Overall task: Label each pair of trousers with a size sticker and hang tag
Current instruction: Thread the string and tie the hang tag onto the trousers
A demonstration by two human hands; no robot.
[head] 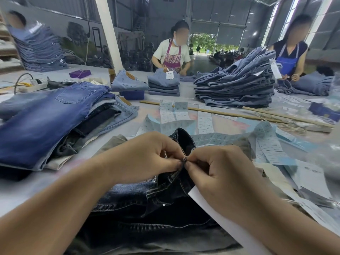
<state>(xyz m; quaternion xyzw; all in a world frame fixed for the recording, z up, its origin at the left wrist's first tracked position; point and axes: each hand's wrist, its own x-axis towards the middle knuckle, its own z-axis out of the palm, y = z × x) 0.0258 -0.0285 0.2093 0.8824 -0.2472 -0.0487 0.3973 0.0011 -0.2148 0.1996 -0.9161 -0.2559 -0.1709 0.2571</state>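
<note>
**Both hands working the waistband of the dark trousers**

The dark denim trousers are lying on the desk right in front of the person, waistband bunched upward. The left hand and right hand are meeting at one small fold of it, fingertips pinching, probably at a belt loop or buttonhole. A white hang tag is peeking out under the right wrist. The denim looks heavy, soft and floppy, with a thick seam that should give the firmest hold. Sheets of size stickers are lying beyond, near folded blue jeans and a tall grey-blue stack. Other workers are standing across this big warehouse hall.
</note>
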